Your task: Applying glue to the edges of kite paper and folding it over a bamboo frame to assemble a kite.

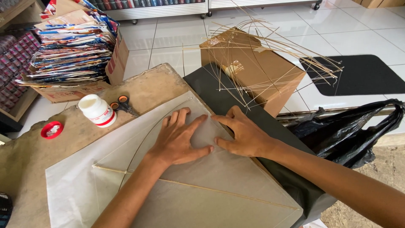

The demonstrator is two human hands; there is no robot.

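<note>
Kite paper [219, 185] under both flat hands, glue bottle [98, 110] and scissors [122, 104] nearby

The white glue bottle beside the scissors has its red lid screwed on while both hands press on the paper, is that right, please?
Not quite: the head view shows the glue bottle open, its red lid lying on the table further left. It does stand beside the scissors, and the left hand and right hand press on the paper.

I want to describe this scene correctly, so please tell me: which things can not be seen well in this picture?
- Paper sheet: the part under the left hand and right hand is hidden, and the bottom edge cuts it off.
- Scissors: the blades are partly behind the white bottle.
- Dark thing at the left edge: cut off, kind unclear.
- Black bag: its contents are hidden.
</note>
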